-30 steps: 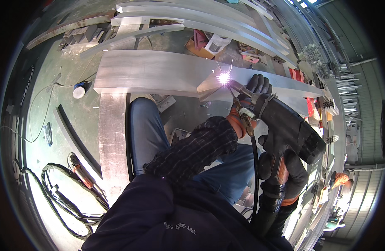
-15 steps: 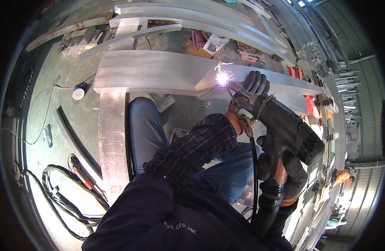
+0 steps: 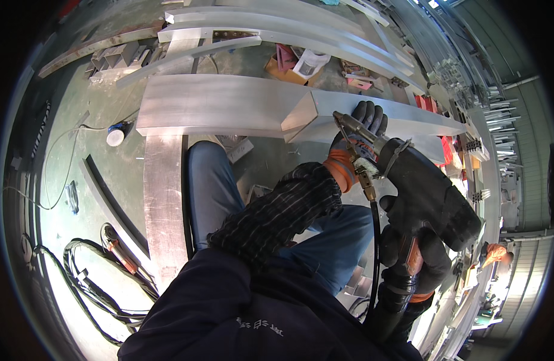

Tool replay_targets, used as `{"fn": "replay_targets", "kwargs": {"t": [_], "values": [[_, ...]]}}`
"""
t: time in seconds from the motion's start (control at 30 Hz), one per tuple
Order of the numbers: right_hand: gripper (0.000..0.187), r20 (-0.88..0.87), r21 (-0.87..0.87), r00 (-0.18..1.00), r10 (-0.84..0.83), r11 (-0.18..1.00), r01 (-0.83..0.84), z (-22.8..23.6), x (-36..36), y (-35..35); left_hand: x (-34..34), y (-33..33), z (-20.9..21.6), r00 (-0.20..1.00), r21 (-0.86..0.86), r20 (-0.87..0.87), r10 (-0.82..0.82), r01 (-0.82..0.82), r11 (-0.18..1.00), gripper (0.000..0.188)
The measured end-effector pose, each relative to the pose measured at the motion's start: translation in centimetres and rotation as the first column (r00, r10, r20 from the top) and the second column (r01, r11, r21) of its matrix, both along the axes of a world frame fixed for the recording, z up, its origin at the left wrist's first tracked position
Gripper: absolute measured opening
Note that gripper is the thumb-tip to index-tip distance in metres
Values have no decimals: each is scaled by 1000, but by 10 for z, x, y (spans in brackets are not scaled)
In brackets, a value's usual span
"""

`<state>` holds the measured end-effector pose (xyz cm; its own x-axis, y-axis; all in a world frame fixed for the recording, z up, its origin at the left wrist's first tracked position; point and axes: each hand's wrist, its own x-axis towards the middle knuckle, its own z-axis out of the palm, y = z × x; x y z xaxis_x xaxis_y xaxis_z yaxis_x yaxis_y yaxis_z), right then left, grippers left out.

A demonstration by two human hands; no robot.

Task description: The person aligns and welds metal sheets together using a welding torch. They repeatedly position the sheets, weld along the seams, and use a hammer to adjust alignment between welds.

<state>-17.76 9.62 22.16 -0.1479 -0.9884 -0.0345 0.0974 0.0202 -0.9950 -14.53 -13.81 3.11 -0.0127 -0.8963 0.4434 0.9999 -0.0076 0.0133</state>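
A black pistol-shaped welding gun (image 3: 424,180) with a metal nozzle is gripped at its handle by my right hand (image 3: 430,256), in a dark glove. Its nozzle tip sits just right of the mitred joint (image 3: 301,117) between two silvery metal box beams (image 3: 211,102); no arc shows. My left hand (image 3: 361,129), in a dark and orange glove, rests on the right beam behind the nozzle. Its fingers are stretched out over the metal, while the palm is partly covered by the gun. A black hose (image 3: 375,259) hangs down from the gun's brass fitting.
The beams lie across a wide metal support bar (image 3: 163,210) beside my left knee. Coiled black cables (image 3: 78,283) and a metal angle bar (image 3: 111,204) lie on the floor at left. More long profiles (image 3: 277,30) span the far side, near a cardboard box (image 3: 289,72).
The bright arc at the joint has gone out. My right hand has drawn the welding gun back to the right, away from the joint. My left hand stays on the beam.
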Motion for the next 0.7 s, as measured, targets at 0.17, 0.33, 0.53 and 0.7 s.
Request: {"fn": "replay_targets", "kwargs": {"t": [0.17, 0.33, 0.53, 0.7], "values": [[81, 65, -68, 971, -230, 970, 234, -8, 13, -4, 17, 22, 27, 990, 122, -88, -113, 123, 985, 73], [74, 167, -56, 986, -1, 998, 10, 5, 4, -2, 29, 7, 18, -448, -505, -861, -240, 700, 505, 69], [86, -14, -23, 979, -202, 979, 201, -11, -31, 25, 52, 31, 51, -893, -827, -112, 435, 327, 458, 68], [79, -223, 51, 964, -146, 986, 161, -33, -91, 54, 52, 27, 48, -859, -882, -12, 511, 250, 399, 76]]}}
